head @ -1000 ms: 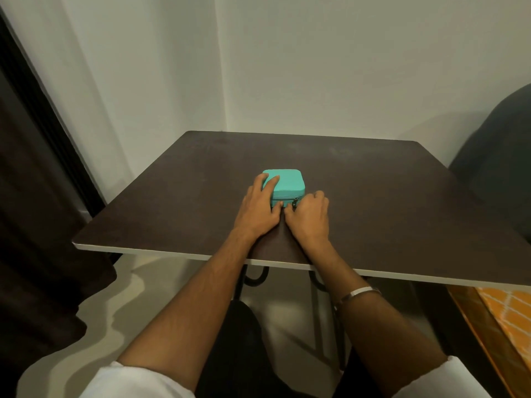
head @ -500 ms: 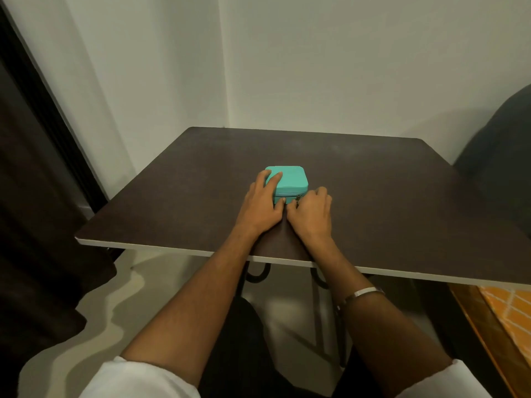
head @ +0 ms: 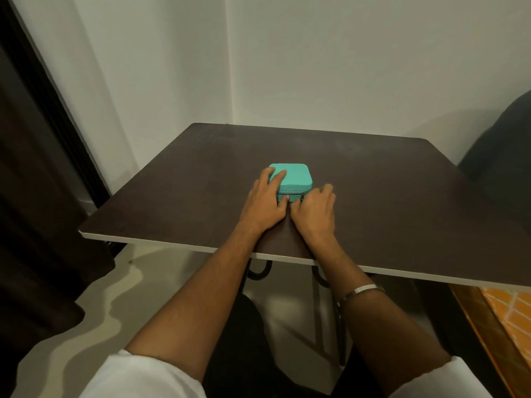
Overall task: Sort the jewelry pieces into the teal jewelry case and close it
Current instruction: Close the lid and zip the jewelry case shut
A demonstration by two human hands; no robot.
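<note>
Case: the teal jewelry case (head: pixel 296 179) lies with its lid down on the dark table (head: pixel 402 211), just ahead of both my hands.
Left hand: my left hand (head: pixel 265 202) rests flat on the lid's near left corner, fingers straight.
Right hand: my right hand (head: pixel 314 211) sits at the front right edge, fingers curled by the zipper pull (head: pixel 301 196); whether they pinch it I cannot tell.

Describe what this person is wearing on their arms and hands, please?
Both forearms are bare, with white sleeves pushed up near the elbows. The right wrist carries a plain silver bangle. The left hand and right hand wear no gloves, and no rings show on the fingers.
</note>
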